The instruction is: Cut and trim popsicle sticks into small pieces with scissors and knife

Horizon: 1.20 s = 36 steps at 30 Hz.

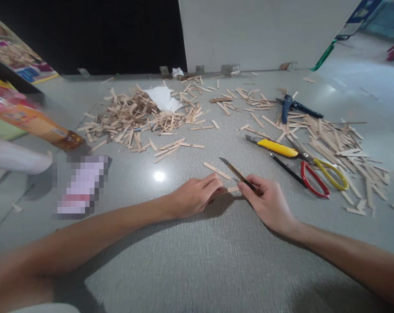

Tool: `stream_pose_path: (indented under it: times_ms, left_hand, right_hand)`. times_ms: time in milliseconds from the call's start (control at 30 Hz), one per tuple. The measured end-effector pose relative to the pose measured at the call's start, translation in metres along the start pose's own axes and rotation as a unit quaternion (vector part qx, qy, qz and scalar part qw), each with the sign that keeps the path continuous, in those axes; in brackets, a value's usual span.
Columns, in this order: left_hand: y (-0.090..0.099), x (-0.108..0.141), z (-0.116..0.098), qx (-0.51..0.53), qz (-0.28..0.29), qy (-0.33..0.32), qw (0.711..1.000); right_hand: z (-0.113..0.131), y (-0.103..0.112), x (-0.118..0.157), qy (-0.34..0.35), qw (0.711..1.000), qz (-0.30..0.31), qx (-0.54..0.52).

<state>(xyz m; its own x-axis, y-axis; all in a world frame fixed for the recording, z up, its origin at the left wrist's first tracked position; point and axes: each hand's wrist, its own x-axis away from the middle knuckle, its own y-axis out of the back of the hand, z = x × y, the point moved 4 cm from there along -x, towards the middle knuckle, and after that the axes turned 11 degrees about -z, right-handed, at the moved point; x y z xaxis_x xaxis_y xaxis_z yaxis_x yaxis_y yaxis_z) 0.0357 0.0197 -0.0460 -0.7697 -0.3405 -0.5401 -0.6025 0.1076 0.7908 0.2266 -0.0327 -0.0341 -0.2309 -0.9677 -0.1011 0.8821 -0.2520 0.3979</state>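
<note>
My left hand (198, 196) is closed in a pinch on one end of a small wooden stick (231, 190), just above the grey tabletop. The fingers of my right hand (270, 200) close around a slim craft knife (238, 173). Its blade points up and to the left, away from me. The stick's other end meets my right thumb and fingertips; whether they also grip it I cannot tell. Just beyond my hands lies another wooden stick (217, 170), flat on the surface.
Right of my hands lie a yellow utility knife (276, 147), a black pen (287, 169), scissors (323, 174) with red and yellow handles and a dark blue tool (297, 108). Cut sticks (125, 117) are heaped at back left. A phone (82, 184) and bottle (50, 128) are leftward.
</note>
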Motion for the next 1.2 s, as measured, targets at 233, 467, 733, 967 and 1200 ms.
stream_pose_path:
  times_ms: [233,467,733,967,1200]
  left_hand:
    - [0.001,0.001,0.001,0.008,-0.003,0.002,1.0]
    - [0.003,0.0,-0.002,0.025,-0.032,-0.006,0.999]
    - [0.006,-0.002,0.008,0.092,-0.08,0.065,0.99]
    - [0.008,-0.002,0.009,0.128,-0.074,0.099,0.984]
    - [0.008,-0.002,0.005,0.12,-0.063,0.062,0.989]
  right_hand:
    - [-0.001,0.001,0.0,-0.004,1.0,0.002,-0.001]
    - [0.0,0.002,0.0,-0.004,1.0,0.004,0.005]
    - [-0.007,0.005,-0.001,-0.012,0.999,-0.026,0.021]
    - [-0.007,0.006,-0.001,-0.012,0.999,-0.024,0.025]
    - [-0.009,0.006,-0.001,-0.014,0.999,-0.031,0.021]
